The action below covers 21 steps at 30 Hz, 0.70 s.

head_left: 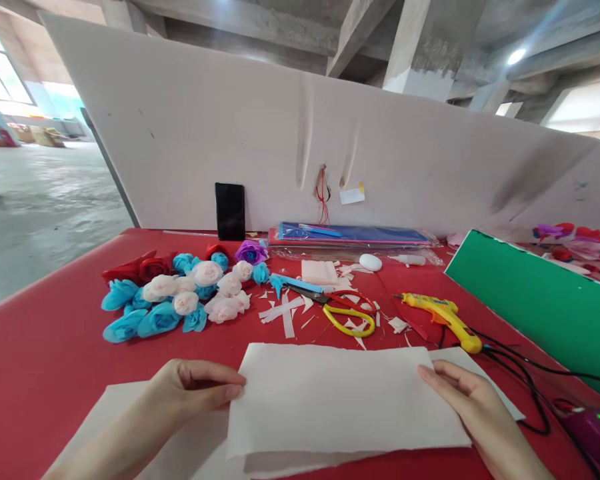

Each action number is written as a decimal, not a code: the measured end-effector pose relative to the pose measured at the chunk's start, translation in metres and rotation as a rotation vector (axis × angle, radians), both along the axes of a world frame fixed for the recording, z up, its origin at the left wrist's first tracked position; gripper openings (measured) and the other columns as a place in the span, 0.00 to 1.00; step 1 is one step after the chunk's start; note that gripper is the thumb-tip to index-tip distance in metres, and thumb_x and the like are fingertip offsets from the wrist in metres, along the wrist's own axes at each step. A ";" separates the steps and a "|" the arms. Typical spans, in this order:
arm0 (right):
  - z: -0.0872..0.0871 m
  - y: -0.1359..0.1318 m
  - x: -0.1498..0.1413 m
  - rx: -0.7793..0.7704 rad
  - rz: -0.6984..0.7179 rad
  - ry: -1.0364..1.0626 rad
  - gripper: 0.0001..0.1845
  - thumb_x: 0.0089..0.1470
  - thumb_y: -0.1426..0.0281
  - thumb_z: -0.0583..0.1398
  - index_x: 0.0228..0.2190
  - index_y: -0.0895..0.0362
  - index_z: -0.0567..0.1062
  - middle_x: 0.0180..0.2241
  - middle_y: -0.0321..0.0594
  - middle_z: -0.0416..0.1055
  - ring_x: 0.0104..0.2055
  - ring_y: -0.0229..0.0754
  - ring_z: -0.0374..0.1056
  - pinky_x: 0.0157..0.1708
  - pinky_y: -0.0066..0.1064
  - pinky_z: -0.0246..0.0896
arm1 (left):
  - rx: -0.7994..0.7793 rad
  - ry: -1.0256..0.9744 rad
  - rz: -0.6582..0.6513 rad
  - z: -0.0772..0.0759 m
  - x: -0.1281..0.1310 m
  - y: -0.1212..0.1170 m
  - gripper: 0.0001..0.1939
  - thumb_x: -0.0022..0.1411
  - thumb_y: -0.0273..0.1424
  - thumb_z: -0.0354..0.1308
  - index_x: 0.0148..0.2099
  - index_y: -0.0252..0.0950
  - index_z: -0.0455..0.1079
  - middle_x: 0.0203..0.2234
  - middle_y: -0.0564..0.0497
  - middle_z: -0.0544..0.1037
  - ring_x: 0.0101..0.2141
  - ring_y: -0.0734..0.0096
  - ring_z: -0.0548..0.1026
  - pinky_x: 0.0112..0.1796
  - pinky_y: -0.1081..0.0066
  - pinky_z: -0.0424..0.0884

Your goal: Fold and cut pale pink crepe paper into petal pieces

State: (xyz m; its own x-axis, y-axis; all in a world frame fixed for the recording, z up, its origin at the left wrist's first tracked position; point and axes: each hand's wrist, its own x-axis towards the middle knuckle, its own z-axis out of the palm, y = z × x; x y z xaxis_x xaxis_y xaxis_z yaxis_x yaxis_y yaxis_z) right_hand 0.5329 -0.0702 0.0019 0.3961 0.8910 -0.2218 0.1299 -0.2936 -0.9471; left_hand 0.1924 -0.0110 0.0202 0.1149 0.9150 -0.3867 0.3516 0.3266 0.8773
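Observation:
A white sheet of paper [335, 400], apparently folded over, is held up between both hands near the front of the table. My left hand [185, 397] pinches its left edge between thumb and fingers. On the opposite side, my right hand [467, 393] grips the right edge, thumb on top. More white paper [115, 420] lies flat on the red table beneath, showing at the left and right. Beyond the held sheet are scissors [330, 307] with red and yellow handles, lying among pale paper scraps [285, 310].
Blue, white, red and purple paper flowers [180, 290] are piled at the left. A yellow glue gun [443, 313] with black cords lies right, beside a green board [535, 307]. A black phone [231, 212] leans on the white partition [205, 133]. Plastic-wrapped blue sheets [370, 235] lie behind.

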 end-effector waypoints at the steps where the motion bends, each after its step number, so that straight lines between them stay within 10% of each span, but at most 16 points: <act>1: 0.000 0.000 0.001 -0.010 0.008 0.003 0.20 0.39 0.52 0.65 0.23 0.58 0.75 0.21 0.35 0.70 0.25 0.38 0.63 0.24 0.24 0.57 | -0.010 0.012 -0.004 -0.001 -0.001 0.000 0.07 0.43 0.37 0.65 0.26 0.40 0.79 0.24 0.55 0.80 0.29 0.70 0.74 0.31 0.78 0.69; 21: -0.001 -0.001 0.002 -0.026 -0.018 0.005 0.19 0.38 0.53 0.66 0.22 0.57 0.76 0.22 0.35 0.71 0.26 0.38 0.63 0.24 0.23 0.58 | -0.051 -0.197 0.079 -0.008 -0.001 -0.005 0.32 0.42 0.42 0.67 0.51 0.42 0.72 0.21 0.59 0.74 0.25 0.73 0.68 0.27 0.77 0.65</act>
